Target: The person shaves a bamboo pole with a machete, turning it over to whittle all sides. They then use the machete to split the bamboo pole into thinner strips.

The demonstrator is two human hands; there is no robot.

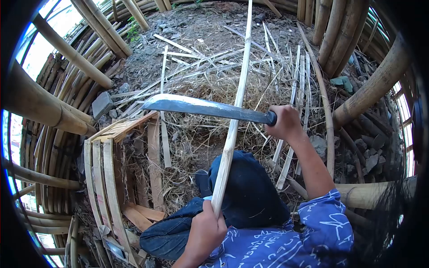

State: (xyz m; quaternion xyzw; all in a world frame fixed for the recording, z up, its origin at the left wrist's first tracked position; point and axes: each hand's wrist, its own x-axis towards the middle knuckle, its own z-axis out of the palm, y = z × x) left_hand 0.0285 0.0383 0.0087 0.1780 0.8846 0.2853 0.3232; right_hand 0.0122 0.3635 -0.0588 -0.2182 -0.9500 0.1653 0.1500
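Observation:
A long machete (196,107) crosses the middle of the view, its broad curved blade pointing left. My right hand (286,121) is closed around its dark handle. Running up and away from me is a long, pale split bamboo strip (230,134), gripped near its close end by my left hand (207,232). The blade overlaps the strip a little above its middle in this view. Below the blade, the strip passes over my bent knee (246,187) in dark jeans.
A wooden slat crate (105,174) stands at the left. Bamboo shavings (214,85) and loose split strips (297,85) litter the ground ahead. A grey block (102,105) lies beyond the crate. Thick bamboo poles (375,85) line both sides, with broken stones (371,158) at the right.

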